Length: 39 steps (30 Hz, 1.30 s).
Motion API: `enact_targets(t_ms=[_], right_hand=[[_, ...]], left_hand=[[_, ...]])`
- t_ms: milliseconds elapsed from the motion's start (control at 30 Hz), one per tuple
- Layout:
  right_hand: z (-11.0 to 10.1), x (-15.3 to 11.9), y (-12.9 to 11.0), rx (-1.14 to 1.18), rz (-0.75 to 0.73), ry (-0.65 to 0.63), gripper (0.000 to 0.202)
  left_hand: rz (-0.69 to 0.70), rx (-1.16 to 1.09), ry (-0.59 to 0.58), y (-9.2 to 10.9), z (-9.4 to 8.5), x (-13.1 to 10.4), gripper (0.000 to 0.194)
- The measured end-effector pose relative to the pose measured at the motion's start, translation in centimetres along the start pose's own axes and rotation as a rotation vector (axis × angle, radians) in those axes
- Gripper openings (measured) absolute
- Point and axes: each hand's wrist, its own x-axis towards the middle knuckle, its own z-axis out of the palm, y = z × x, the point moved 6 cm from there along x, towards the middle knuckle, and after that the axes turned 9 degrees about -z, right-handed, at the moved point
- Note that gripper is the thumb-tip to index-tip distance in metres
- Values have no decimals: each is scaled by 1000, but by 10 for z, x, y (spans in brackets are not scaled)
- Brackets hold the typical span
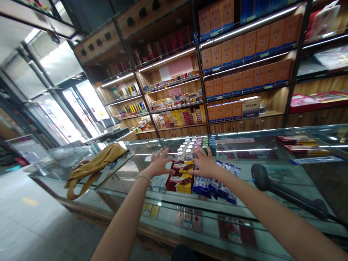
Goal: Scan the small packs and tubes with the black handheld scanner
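Two stacks of red-and-yellow flat packs with chocolate bars pictured on them, chocolate packs (183, 179), lie on the glass counter. My left hand (159, 165) is at their left side, fingers spread. Over their right side, my right hand (204, 164) is also spread, its thumb near the packs. Whether either hand touches them I cannot tell. Blue-and-white packets (202, 186) lie just right of the stacks, partly under my right hand and forearm. Behind the hands stand rows of small white-capped containers (188, 154), with green ones (206, 143) beside them.
A black handheld scanner (259, 177) lies on the counter at the right. Beyond it are more chocolate packs (306, 149) and a blue-and-white packet (317, 160). A mustard bag (100, 163) rests at the left. Shelves with orange boxes (246, 81) line the back wall.
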Motion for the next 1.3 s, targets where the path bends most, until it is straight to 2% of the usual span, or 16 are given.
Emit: enact_targets(t_ms=[200, 267, 433, 633, 833, 1067, 1300], right_hand=[[-12, -2, -2, -94, -50, 128, 71], [-16, -4, -1, -141, -68, 196, 69], [-29, -10, 6, -259, -110, 357, 71], [-52, -24, 21, -351, -173, 432, 70], [-71, -43, 43, -390, -165, 467, 60], [-86, -72, 72, -449, -118, 479, 60], [-107, -107, 106, -515, -83, 481, 60]], left_hand=[[25, 8, 181, 5, -15, -10, 70], [44, 22, 275, 10, -24, -14, 71], [125, 44, 530, 28, -45, -24, 63], [179, 68, 707, 57, -63, -28, 55], [190, 89, 767, 89, -69, -24, 53], [217, -9, 795, 124, -73, -15, 53], [250, -58, 813, 171, -79, -2, 58]])
